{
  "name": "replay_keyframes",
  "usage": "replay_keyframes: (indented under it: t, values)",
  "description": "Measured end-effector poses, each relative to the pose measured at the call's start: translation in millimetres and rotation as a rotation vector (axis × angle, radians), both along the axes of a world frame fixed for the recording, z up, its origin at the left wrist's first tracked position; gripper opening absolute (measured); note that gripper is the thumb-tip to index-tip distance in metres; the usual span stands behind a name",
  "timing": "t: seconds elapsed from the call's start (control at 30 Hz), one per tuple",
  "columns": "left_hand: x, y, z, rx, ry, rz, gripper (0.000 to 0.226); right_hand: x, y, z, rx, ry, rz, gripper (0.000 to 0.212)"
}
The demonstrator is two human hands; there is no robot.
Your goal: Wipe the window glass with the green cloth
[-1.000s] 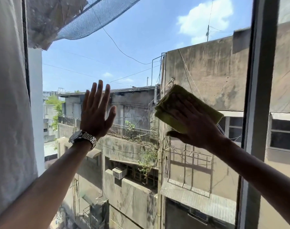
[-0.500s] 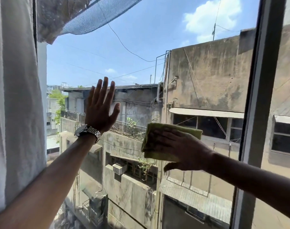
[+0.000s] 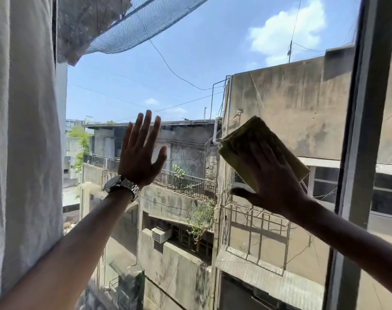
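The window glass (image 3: 212, 63) fills the middle of the view, with sky and grey buildings behind it. My right hand (image 3: 273, 177) lies flat on the folded green cloth (image 3: 246, 135) and presses it against the pane right of centre. The cloth sticks out past my fingers at the upper left and at the right. My left hand (image 3: 141, 153) is spread open, palm against the glass left of centre, holding nothing. A metal watch (image 3: 121, 185) sits on that wrist.
A white curtain (image 3: 23, 130) hangs along the left edge of the window. A grey vertical window frame (image 3: 364, 130) stands just right of the cloth, with another pane beyond it. Blue netting (image 3: 145, 23) hangs outside at the top left.
My right hand has slid the green cloth up and to the right, back from its lower position half a second ago. The left hand has stayed flat on the glass.
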State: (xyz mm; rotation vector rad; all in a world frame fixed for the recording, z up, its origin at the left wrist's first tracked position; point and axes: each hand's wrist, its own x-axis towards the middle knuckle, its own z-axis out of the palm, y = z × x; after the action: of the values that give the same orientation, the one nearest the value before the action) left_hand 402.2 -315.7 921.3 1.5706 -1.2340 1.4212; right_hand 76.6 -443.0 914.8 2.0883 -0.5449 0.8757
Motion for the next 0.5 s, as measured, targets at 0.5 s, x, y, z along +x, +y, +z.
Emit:
replay_keyframes:
  t: [0.5]
  values:
    - [-2.2, 0.5, -4.4, -0.049, -0.009, -0.020, 0.073, -84.4, -60.0, 27.6, -0.230, -0.119, -0.132, 0.075]
